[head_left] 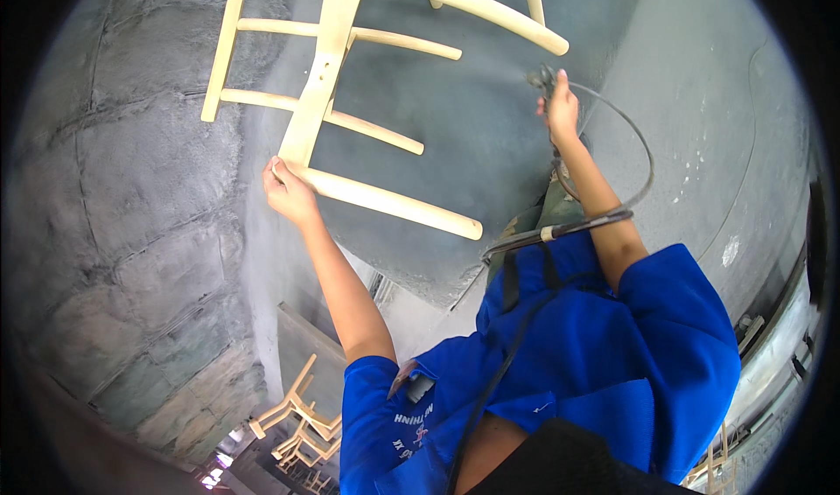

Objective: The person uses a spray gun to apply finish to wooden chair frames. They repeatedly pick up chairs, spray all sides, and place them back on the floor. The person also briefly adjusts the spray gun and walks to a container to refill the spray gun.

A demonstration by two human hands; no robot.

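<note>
My left hand [291, 196] grips a pale, unfinished wooden chair frame [320, 88] at a corner, where a flat slat meets a round bar. The frame is held tilted, with its legs and rails spread across the upper middle. To the right, my right hand [561, 110] is closed around a small dark spray gun [544, 79] that points toward the frame, a short way apart from it. A faint mist shows in front of its nozzle. From the gun a dark hose [651, 164] loops out and back over my right forearm.
A grey, dust-coated block wall [166, 189] stands on the left. Further off at the lower left are several other bare wooden chair frames [306, 429]. Grey paint-stained surface [691, 128] extends to the right, with a thin cable lying on it.
</note>
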